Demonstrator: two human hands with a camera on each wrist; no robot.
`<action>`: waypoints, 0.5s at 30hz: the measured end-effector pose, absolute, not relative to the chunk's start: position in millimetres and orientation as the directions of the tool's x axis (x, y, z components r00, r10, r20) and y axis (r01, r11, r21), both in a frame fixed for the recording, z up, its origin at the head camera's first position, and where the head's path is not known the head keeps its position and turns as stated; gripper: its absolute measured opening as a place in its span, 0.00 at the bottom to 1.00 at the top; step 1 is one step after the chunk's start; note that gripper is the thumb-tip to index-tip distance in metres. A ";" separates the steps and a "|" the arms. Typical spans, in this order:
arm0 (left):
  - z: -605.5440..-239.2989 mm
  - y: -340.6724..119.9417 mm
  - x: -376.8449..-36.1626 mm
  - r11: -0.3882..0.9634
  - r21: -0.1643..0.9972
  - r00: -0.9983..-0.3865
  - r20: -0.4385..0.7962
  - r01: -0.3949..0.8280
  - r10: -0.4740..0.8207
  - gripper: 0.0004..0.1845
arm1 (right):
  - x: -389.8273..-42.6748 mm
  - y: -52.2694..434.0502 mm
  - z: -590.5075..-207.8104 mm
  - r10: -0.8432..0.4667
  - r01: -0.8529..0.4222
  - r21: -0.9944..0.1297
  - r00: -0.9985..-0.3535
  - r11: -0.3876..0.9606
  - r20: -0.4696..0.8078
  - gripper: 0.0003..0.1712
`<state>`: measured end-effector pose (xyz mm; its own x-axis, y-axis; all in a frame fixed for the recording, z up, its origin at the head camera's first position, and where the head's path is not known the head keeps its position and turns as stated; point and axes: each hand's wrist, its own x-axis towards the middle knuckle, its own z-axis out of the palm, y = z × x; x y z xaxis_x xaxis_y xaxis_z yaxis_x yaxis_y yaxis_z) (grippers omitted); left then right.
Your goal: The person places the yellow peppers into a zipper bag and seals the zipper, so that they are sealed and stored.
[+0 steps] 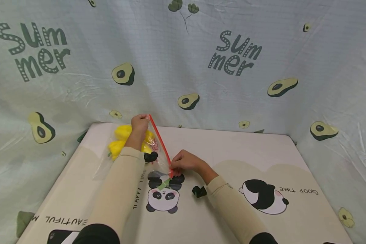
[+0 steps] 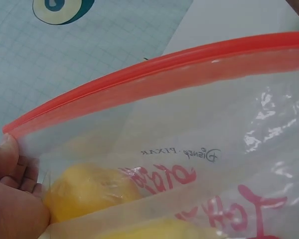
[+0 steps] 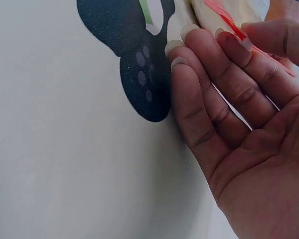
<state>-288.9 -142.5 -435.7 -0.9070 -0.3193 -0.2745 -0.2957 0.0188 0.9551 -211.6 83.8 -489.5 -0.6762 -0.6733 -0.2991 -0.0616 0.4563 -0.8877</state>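
A clear zip bag (image 2: 249,124) with a red zip strip (image 1: 160,140) and pink lettering holds yellow items (image 1: 123,132) that look like toy peppers or fruit. My left hand (image 1: 138,130) pinches the far end of the red strip between thumb and fingers. At the strip's near end, my right hand (image 1: 184,162) pinches the corner with thumb and index finger; its other fingers (image 3: 189,104) are loosely bent beside the table. Between the two hands the strip is stretched taut on a slant. In the left wrist view the strip's two edges lie together along its length.
The bag's lower part lies on a cream table (image 1: 219,217) printed with a panda (image 1: 163,200) and a dog-like figure (image 1: 263,196). A pale curtain (image 1: 158,51) with avocado prints hangs behind the table's back edge and along both sides.
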 end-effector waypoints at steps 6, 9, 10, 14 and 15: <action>-438.6 -144.9 -289.9 0.002 0.954 -0.902 -0.281 -0.298 -0.327 0.19 | -210.9 85.3 -489.6 -0.676 -0.065 -0.883 -0.669 0.465 -0.307 0.15; -439.1 -145.4 -290.4 -0.004 0.954 -0.900 -0.283 -0.299 -0.331 0.19 | -210.5 86.1 -490.1 -0.674 -0.062 -0.880 -0.668 0.472 -0.315 0.15; -439.0 -145.4 -290.4 -0.005 0.955 -0.900 -0.283 -0.298 -0.331 0.19 | -210.1 86.4 -489.8 -0.675 -0.062 -0.878 -0.666 0.474 -0.317 0.15; -437.7 -145.0 -289.9 -0.006 0.957 -0.903 -0.275 -0.289 -0.331 0.18 | -208.3 87.1 -489.2 -0.686 -0.061 -0.880 -0.653 0.470 -0.321 0.15; -437.1 -145.1 -289.5 -0.008 0.957 -0.902 -0.277 -0.291 -0.330 0.18 | -207.6 87.1 -488.2 -0.691 -0.057 -0.883 -0.647 0.466 -0.323 0.15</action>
